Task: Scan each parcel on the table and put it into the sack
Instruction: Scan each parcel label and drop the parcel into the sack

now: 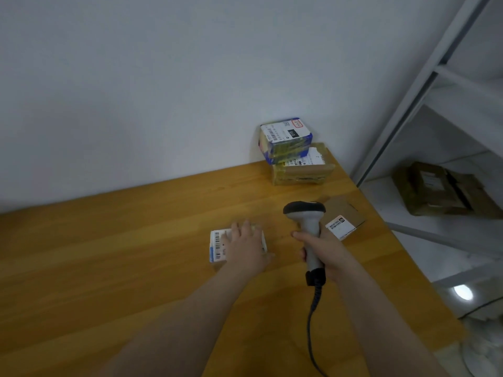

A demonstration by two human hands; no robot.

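A small white parcel [217,246] with a barcode label lies on the wooden table [136,254]. My left hand [246,246] rests flat on top of it, fingers spread. My right hand [326,254] grips the handle of a grey barcode scanner [306,213], whose dark head sits to the right of the parcel. Behind the scanner lies a flat brown parcel [344,217] with a white label. At the table's far right corner a blue and yellow parcel [285,138] is stacked on a brown taped parcel [302,170]. No sack is in view.
A white wall runs behind the table. To the right stands a white metal shelf [435,77] with brown boxes [441,190] on a lower level. The scanner's cable [310,330] trails down toward the table's front edge.
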